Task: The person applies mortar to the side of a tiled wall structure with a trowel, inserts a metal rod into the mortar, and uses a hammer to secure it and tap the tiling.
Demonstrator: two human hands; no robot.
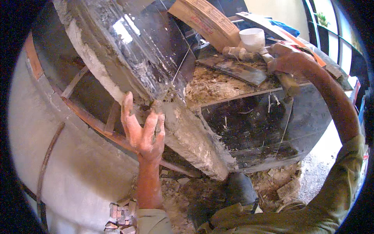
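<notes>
My left hand (145, 128) rests with fingers apart on the rough, mortar-coated edge (198, 144) of a dark tiled surface (156, 43) that runs diagonally from upper left to lower middle. My right hand (290, 58) reaches to the cluttered ledge (206, 84) at upper right, its fingers curled round something partly hidden. Below that hand a wooden block or handle (289, 84) shows, blurred. Beside it on the ledge are a white cup (252, 37), a dusty flat board (235, 70) and a long cardboard box (202, 21).
Under the ledge is a black tiled face (257, 124). At left stand a plastered wall (46, 156), curved timber framing (83, 109) and a rusty rod (50, 148). Rubble (284, 187) and broken bricks (120, 214) lie below. My leg (239, 187) is at lower middle.
</notes>
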